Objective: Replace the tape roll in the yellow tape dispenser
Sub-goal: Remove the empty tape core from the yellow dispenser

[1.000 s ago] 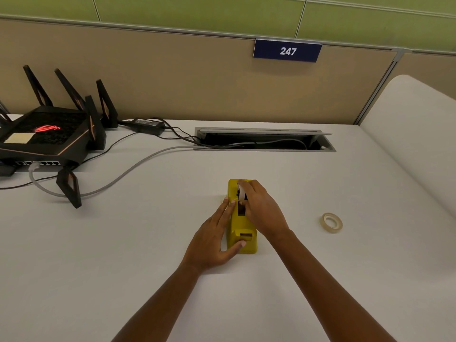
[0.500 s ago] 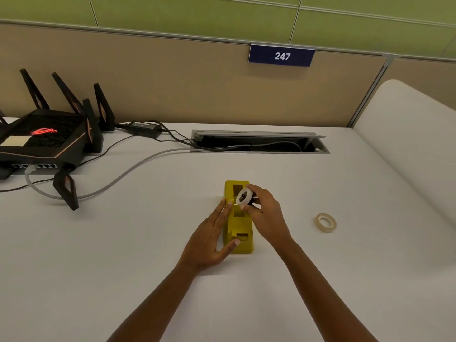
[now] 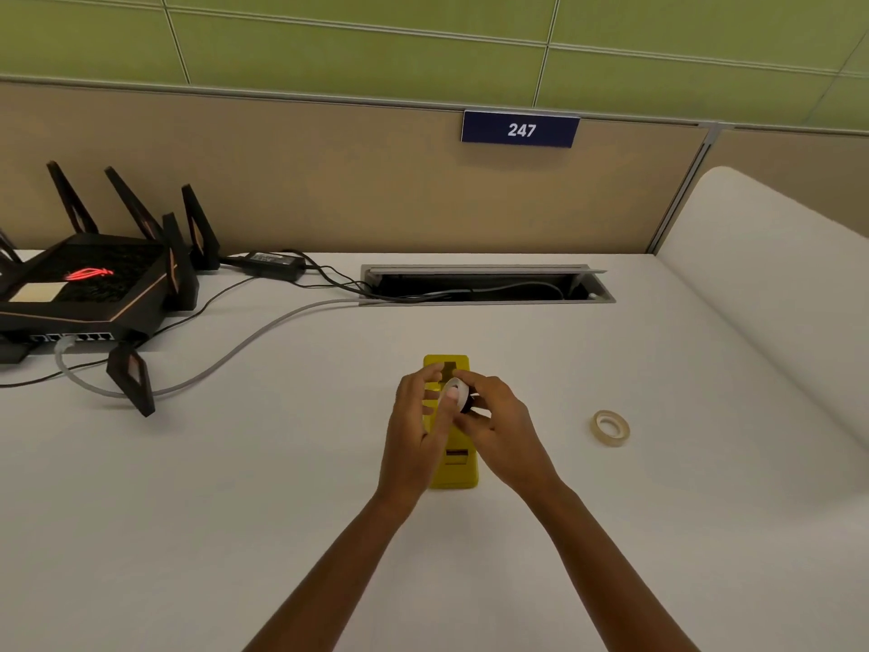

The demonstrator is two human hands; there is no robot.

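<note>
Head view: a spent white tape core (image 3: 455, 392), lifted from the yellow plastic dispenser (image 3: 451, 472) mid-tabletop, is now pinched by both the left hand (image 3: 416, 428) and right hand (image 3: 501, 425); a fresh translucent tape roll (image 3: 610, 428) waits near the right edge.

Yellow dispenser (image 3: 450, 472); white spent ring (image 3: 457, 387); pale tan roll (image 3: 610, 428); blk router (image 3: 89, 284), red logo.

the yellow plastic tape dispenser (image 3: 450, 468) stands mid-table on the white desk (image 3: 235, 510), under both hands. a pale tape roll (image 3: 610, 428) lies well to its right. behind it sits the recessed metal cable tray (image 3: 484, 284); far left, the black antennaed router (image 3: 89, 289).
</note>
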